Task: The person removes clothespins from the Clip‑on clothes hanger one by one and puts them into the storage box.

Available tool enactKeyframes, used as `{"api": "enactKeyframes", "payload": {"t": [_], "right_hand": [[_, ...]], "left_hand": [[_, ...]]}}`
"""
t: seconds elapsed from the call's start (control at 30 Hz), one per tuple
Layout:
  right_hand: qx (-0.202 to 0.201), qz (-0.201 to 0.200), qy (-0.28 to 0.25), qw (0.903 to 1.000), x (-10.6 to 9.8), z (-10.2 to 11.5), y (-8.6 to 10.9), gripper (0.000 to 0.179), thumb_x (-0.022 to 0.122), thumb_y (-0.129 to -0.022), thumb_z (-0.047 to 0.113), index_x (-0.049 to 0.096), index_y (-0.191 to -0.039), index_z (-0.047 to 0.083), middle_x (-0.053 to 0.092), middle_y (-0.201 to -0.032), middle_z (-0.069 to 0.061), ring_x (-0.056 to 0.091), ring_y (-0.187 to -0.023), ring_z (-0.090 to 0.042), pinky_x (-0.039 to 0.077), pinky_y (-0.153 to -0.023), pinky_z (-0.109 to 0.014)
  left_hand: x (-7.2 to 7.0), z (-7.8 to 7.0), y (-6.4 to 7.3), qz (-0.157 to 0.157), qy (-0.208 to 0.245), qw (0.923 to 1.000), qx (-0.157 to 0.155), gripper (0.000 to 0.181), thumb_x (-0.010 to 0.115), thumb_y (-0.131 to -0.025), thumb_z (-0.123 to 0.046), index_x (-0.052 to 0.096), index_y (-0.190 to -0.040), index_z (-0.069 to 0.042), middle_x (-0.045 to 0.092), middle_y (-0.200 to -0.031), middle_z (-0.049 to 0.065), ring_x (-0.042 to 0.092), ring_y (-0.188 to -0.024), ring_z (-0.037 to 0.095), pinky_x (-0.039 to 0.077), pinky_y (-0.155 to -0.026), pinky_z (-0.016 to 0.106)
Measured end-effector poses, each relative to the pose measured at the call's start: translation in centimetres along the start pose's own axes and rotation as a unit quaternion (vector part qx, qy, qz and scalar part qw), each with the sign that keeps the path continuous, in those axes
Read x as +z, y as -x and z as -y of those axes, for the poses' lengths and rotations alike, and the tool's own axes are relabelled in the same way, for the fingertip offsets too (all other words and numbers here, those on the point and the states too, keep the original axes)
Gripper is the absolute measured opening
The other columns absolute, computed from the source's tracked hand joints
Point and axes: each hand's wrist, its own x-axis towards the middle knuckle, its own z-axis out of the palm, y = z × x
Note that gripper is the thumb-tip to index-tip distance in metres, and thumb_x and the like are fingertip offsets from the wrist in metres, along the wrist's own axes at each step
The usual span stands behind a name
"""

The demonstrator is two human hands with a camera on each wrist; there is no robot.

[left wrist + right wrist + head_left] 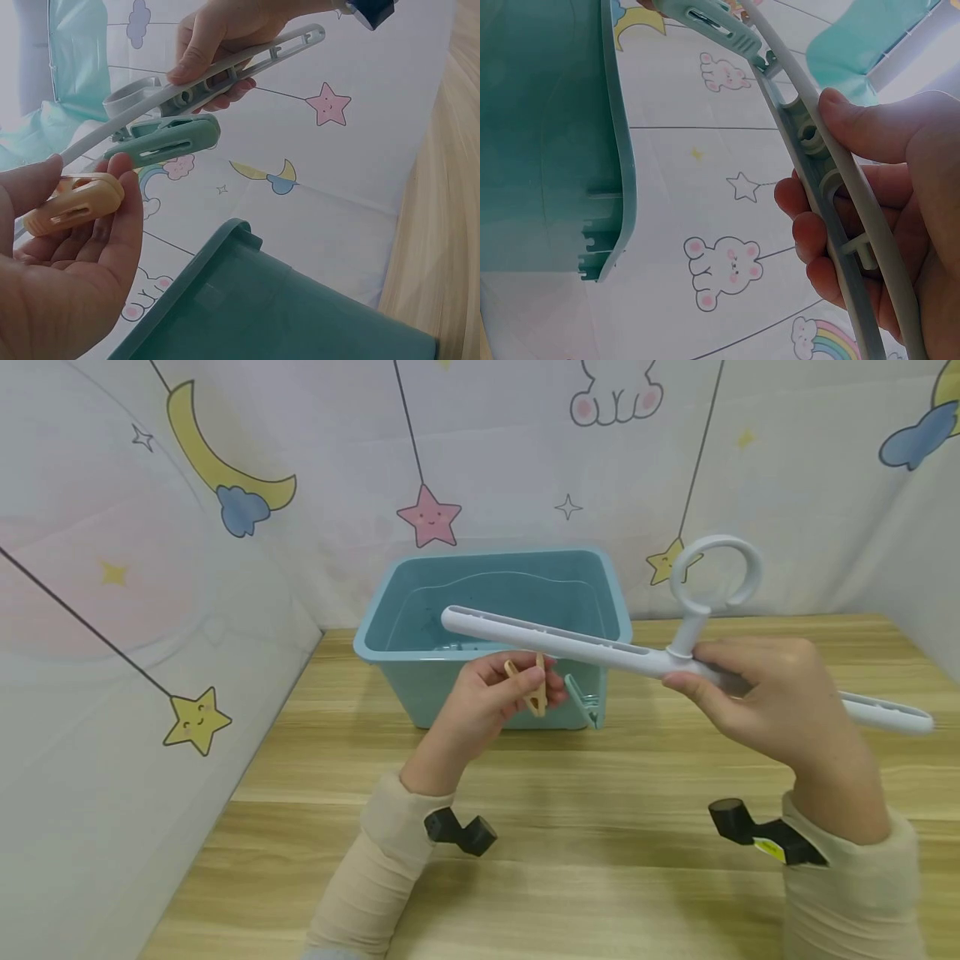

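My right hand (776,706) grips a pale grey plastic hanger bar (577,646) near its middle, thumb on the near side. An open ring hook (716,543) rises from the bar beside my thumb. On the underside of the bar hangs a green clip (169,142), which also shows in the right wrist view at the bar's far part. Between thumb and fingers my left hand (480,702) pinches a yellow-orange clip (79,204). That clip is just below the bar and to the left of the green clip.
A teal plastic bin (420,689) stands on the wood-grain table (585,860) behind my hands; the hanger's left end overlaps its opening in the head view. A white cloth backdrop (510,460) printed with stars and moons closes off the back and sides.
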Motion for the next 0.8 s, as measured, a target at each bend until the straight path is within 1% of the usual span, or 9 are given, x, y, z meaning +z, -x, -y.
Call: {"api": "enactKeyframes", "payload": {"t": [0.17,0.27,0.6,0.8], "right_hand": [[-0.001,0.003,0.001,1.0,0.0,-0.01,0.0,0.056,0.057,-0.091,0.056,0.07,-0.073,0.005,0.057,-0.057,0.007,0.041,-0.052,0.006,0.035,-0.05,-0.011],[-0.004,0.004,0.001,1.0,0.07,-0.01,-0.01,0.054,0.057,-0.091,0.056,0.069,-0.072,0.006,0.054,-0.056,0.009,0.039,-0.052,0.005,0.034,-0.049,-0.012],[-0.012,0.013,-0.006,0.9998,0.13,0.06,-0.03,0.052,0.056,-0.093,0.054,0.067,-0.07,0.009,0.052,-0.056,0.011,0.041,-0.051,0.005,0.036,-0.049,-0.012],[-0.015,0.015,-0.008,0.9998,0.12,0.02,-0.06,0.052,0.056,-0.092,0.054,0.066,-0.071,0.008,0.051,-0.056,0.012,0.04,-0.051,0.005,0.035,-0.048,-0.011]], "left_hand": [[-0.08,-0.04,0.09,0.004,0.005,1.0,-0.001,0.031,0.074,-0.081,-0.038,0.069,-0.095,-0.01,0.071,-0.085,0.0,0.069,-0.083,0.013,0.054,-0.085,0.033],[-0.1,-0.09,0.14,0.002,0.003,1.0,0.0,0.032,0.073,-0.081,-0.038,0.068,-0.095,-0.01,0.071,-0.085,0.0,0.069,-0.081,0.013,0.055,-0.084,0.032],[-0.07,-0.47,0.16,-0.005,0.008,1.0,0.004,0.026,0.073,-0.081,-0.036,0.071,-0.091,-0.012,0.07,-0.082,-0.001,0.067,-0.08,0.012,0.055,-0.082,0.031],[-0.04,-0.61,0.2,-0.004,0.011,0.9999,-0.004,0.026,0.073,-0.082,-0.035,0.071,-0.093,-0.012,0.068,-0.08,0.0,0.067,-0.077,0.012,0.055,-0.079,0.03]]}}
